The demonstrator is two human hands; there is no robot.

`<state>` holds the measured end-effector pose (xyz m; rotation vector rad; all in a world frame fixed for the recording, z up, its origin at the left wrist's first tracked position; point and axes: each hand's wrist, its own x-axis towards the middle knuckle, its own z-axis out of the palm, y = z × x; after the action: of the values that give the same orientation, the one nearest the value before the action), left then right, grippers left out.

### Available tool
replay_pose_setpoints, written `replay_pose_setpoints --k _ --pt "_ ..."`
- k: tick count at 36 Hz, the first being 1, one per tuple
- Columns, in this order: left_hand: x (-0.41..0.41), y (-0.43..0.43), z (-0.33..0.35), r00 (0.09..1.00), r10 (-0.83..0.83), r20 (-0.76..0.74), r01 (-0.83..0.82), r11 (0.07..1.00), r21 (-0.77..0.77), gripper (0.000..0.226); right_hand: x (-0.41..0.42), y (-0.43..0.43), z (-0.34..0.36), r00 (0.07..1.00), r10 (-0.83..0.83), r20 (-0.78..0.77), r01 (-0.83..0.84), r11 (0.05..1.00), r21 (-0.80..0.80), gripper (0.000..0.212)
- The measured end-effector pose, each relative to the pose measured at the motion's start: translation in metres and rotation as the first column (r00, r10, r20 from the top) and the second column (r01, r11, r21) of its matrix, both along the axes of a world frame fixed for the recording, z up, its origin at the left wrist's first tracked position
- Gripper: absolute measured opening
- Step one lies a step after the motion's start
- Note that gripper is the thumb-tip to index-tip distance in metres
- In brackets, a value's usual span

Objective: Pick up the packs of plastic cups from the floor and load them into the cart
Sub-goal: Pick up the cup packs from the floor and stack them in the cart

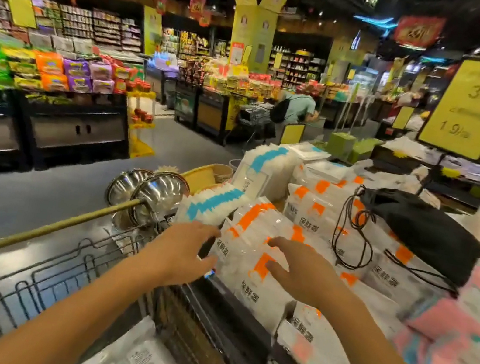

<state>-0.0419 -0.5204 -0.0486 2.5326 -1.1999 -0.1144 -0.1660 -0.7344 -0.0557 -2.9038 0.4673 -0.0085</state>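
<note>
White packs with orange stripes [257,242] lie stacked in a display bin in front of me, with blue-striped packs [212,202] beside them. My left hand [184,252] reaches to the left edge of the front orange pack, fingers spread and touching its side. My right hand [296,272] lies on top of the same pack with fingers spread. The wire cart [62,272] stands below and left of my arms, and white packs [143,360] lie inside it.
A wooden pole [64,224] rests across the cart, next to two steel bowls [150,191]. A black drawstring bag [422,233] lies on the packs at right, by pink packs [462,333]. Shelves line the aisle at left; a person with a backpack [293,108] bends far ahead.
</note>
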Motion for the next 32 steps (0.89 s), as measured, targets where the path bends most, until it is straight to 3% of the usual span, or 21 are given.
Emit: replay_pose_setpoints --k 10,16,20,24,32 --pt "-0.098 -0.077 0.017 0.966 -0.259 0.013 0.259 0.965 -0.037 0.049 -0.159 -0.024 0.021 0.938 -0.343 0.049 0.343 0.939 0.012 0.051" --pt "-0.14 -0.123 0.029 0.851 -0.524 0.035 0.525 0.847 -0.079 0.046 -0.248 -0.008 0.033 0.81 -0.573 0.127 0.568 0.819 0.077 0.045" --pt "-0.178 -0.148 0.032 0.715 -0.697 0.041 0.699 0.713 -0.058 0.046 -0.308 0.022 0.036 0.688 -0.718 0.105 0.715 0.695 0.074 0.051" --pt "-0.228 -0.163 0.027 0.565 -0.824 0.04 0.825 0.564 -0.047 0.046 -0.362 0.061 0.036 0.503 -0.857 0.11 0.847 0.515 0.133 0.053" --pt "-0.365 -0.147 0.001 0.145 -0.989 -0.043 0.988 0.147 -0.054 0.046 -0.466 0.176 0.012 0.138 -0.989 0.062 0.977 0.146 0.156 0.052"
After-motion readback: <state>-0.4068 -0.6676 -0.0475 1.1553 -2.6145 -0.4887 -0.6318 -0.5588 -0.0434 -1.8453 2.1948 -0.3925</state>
